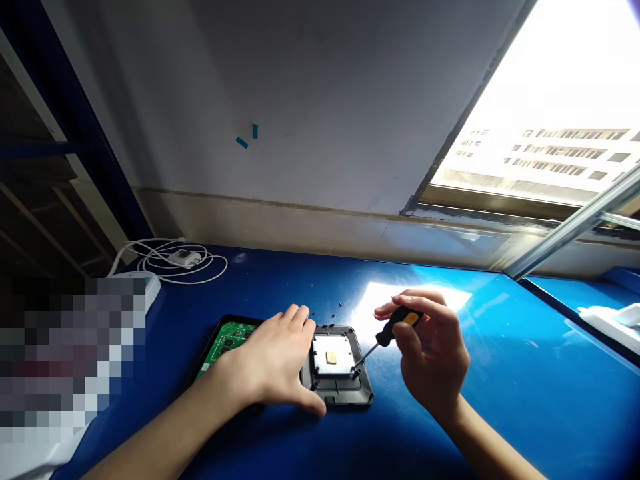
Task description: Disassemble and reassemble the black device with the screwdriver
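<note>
My right hand (434, 347) grips a screwdriver (400, 325) with a black and yellow handle. Its thin metal shaft slants down left, the tip at the lower right corner of a white square plate (323, 346). That plate, with a small tan pad (331, 358) at its centre, sits inside a black plastic casing (361, 393). Across the casing lies my left hand (273, 357), fingers over the far edge and thumb by the near edge, holding it against the table. A green circuit board (227, 341) shows at the casing's left part, partly hidden by my left hand.
Several tiny screws (341, 305) lie on the blue table (270, 280) beyond the casing. A coiled white cable (215, 281) with a white adapter (185, 258) rests at the back left. A metal bar (565, 230) slants at the right, beside the window.
</note>
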`<state>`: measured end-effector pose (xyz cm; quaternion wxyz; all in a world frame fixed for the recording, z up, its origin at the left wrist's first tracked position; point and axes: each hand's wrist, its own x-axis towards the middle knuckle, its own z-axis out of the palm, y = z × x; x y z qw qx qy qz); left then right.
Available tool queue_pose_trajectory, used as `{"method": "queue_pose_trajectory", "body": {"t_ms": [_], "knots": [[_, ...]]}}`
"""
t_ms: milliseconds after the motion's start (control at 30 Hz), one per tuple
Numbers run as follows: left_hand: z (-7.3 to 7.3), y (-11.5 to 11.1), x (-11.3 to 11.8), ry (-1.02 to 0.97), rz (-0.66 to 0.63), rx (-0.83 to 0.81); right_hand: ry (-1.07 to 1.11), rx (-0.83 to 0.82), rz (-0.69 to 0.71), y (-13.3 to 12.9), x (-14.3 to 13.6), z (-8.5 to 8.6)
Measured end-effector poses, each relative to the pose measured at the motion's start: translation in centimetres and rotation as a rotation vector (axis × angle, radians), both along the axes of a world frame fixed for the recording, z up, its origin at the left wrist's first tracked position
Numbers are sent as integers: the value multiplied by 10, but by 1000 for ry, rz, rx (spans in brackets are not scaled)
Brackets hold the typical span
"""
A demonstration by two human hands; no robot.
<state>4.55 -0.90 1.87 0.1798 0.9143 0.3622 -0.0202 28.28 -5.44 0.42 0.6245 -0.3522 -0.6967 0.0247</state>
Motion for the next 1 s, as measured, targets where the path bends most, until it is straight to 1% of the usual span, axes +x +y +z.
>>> {"method": "queue_pose_trajectory", "body": {"t_ms": [67, 133, 267, 400, 500, 567, 600, 733, 833, 933, 1000], "knots": [[2, 0, 1, 8, -3, 0, -34, 37, -59, 0, 0, -1], [3, 0, 1, 17, -4, 5, -24, 28, -74, 0, -1, -2], [2, 0, 0, 16, -4, 16, 47, -31, 0, -2, -3, -3], [-1, 0, 1, -4, -3, 25, 15, 4, 27, 0, -3, -1], [-1, 0, 1, -13, -2, 27, -46, 61, -36, 1, -3, 1], [0, 0, 1, -11, -1, 24, -53, 56, -70, 0, -4, 1], [0, -1, 1, -9, -1, 23, -41, 38, -66, -1, -5, 1], [0, 0, 1, 4, -8, 10, 48, -37, 21, -5, -7, -2], [0, 1, 2, 13, -2, 1, 9, 2, 47, -4, -5, -1], [0, 1, 2, 14, 2, 8, -68, 76, 11, -3, -3, 0], [0, 1, 1, 16, 5, 9, -78, 83, 5, -4, -3, 1]]}}
